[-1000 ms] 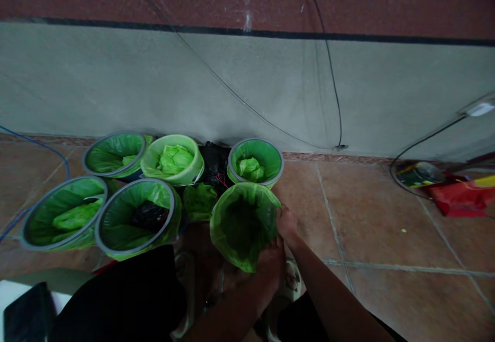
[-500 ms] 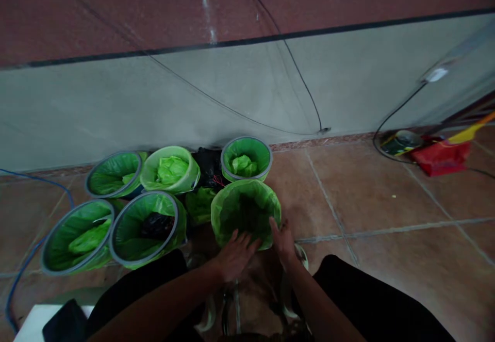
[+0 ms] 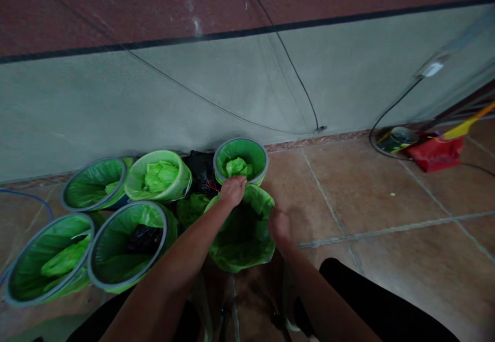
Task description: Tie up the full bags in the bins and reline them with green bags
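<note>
Between my knees on the floor stands a bin lined with a green trash bag, its mouth facing up at me and its inside dark. My left hand is closed on the bag at the far rim. At the right rim my right hand is closed on the bag's edge, the fingers partly hidden. Just behind, nearly touching my left hand, sits another lined bin with a crumpled green bag inside.
To the left stand several more lined bins, among them a pale one and one holding a black bag. A black bundle lies against the wall. A red dustpan, a can and cables are at the right.
My left hand has moved from the near rim to the far rim and closed on the bag. My right hand has closed at the right rim. The view has shifted slightly.
</note>
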A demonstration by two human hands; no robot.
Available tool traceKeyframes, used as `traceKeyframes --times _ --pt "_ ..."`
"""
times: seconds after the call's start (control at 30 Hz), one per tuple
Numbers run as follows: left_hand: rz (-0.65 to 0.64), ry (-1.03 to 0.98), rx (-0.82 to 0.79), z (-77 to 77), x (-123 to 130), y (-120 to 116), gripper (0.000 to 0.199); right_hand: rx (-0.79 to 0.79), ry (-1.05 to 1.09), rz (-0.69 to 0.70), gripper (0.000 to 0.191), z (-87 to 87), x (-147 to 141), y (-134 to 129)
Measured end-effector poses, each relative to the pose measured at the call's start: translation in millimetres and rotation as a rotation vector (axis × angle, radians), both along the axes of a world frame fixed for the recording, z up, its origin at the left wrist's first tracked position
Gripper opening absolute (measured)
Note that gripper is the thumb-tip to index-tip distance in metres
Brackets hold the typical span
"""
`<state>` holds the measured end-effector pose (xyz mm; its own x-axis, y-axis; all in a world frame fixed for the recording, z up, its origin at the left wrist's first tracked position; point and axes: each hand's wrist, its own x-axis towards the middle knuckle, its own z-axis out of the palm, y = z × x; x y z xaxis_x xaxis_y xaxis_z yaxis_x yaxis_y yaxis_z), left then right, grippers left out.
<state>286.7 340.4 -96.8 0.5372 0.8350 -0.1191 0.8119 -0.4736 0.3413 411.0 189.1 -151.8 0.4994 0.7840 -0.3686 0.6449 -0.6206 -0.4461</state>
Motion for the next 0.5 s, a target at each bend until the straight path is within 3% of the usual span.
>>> traceKeyframes --times 0.17,0.37,0.5 --pt "-0.114 0.042 -0.022 -17.5 -9.4 4.5 0.027 -0.006 0.014 -0.014 0.042 -4.1 2.5 -1.3" --pt "-0.144 0.147 -0.007 -18.7 -23.7 13.0 0.02 0.152 0.191 -0.024 0.044 -15.7 11.0 -7.7" --pt "-0.133 0.171 -0.013 -17.7 -25.1 13.0 0.02 0.182 0.229 -0.021 0.064 -15.4 24.6 -0.6"
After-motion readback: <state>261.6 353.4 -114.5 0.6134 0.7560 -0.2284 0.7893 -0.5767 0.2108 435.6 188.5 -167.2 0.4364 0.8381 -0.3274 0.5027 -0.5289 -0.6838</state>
